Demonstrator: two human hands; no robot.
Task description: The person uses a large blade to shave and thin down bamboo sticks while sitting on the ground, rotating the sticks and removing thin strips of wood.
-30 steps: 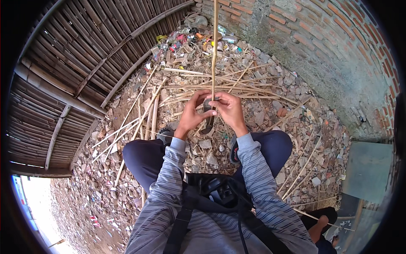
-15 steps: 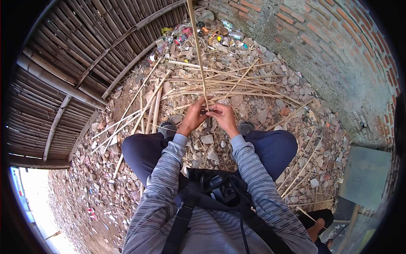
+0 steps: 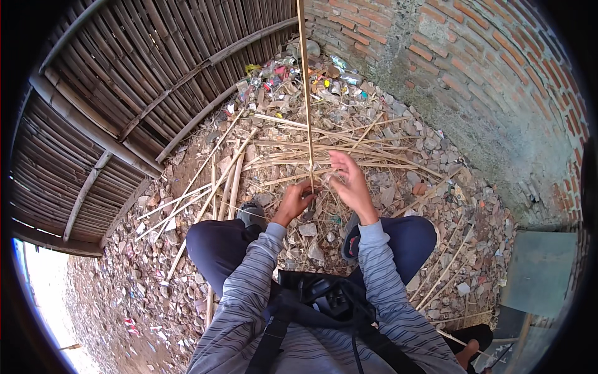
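A long, thin bamboo strip (image 3: 307, 100) stands up in front of me and runs out past the top of the picture. Near its lower end, my left hand (image 3: 296, 201) is closed on it, thumb and fingers pinching. Just to the right of the strip, my right hand (image 3: 353, 187) is off it, with fingers apart and nothing visible in them. A small dark object shows just under the left fingertips, too small to make out.
Loose bamboo strips (image 3: 367, 151) lie across the rubble beyond my hands, with more at left. Litter (image 3: 336, 73) is heaped at the far end. A bamboo-slat wall (image 3: 143, 68) rises at left, a brick wall (image 3: 473, 81) at right. Another person's hand (image 3: 467, 353) shows at lower right.
My right hand has let go of the bamboo strip and moved right, its fingers spreading. My left hand stays on the strip. The view has shifted slightly.
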